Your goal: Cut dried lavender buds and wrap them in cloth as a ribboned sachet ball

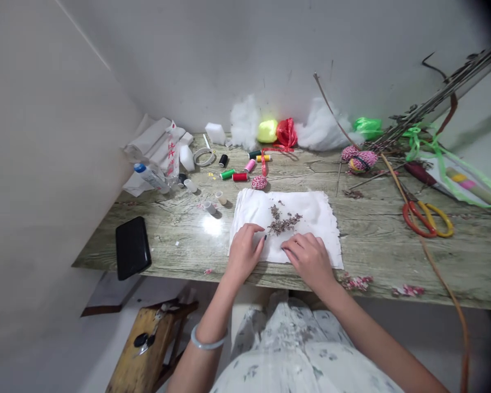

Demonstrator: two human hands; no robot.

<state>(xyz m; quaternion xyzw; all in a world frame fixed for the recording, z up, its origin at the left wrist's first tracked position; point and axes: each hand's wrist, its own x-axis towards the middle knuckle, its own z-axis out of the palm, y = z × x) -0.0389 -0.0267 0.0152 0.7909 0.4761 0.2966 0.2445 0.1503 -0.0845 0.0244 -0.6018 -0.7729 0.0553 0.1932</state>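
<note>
A white cloth [323,218] lies flat near the front edge of the table. Dark dried plant bits [284,222] are heaped loosely on its middle. At the cloth's front left is my left hand [245,250], thumb and forefinger apart, with nothing visible between them. My right hand [310,257] rests on the front right part, fingers curled and the thumb tip close to the forefinger. Whether anything is pinched there is hidden. Both hands are just in front of the plant bits, apart from each other.
Thread spools [240,177], a string ball [259,182] and small cups [209,207] stand behind the cloth. White stuffing [325,128] lines the wall. Scissors [419,218] and a long dry stem [429,256] lie right. A phone [132,247] overhangs the left front edge.
</note>
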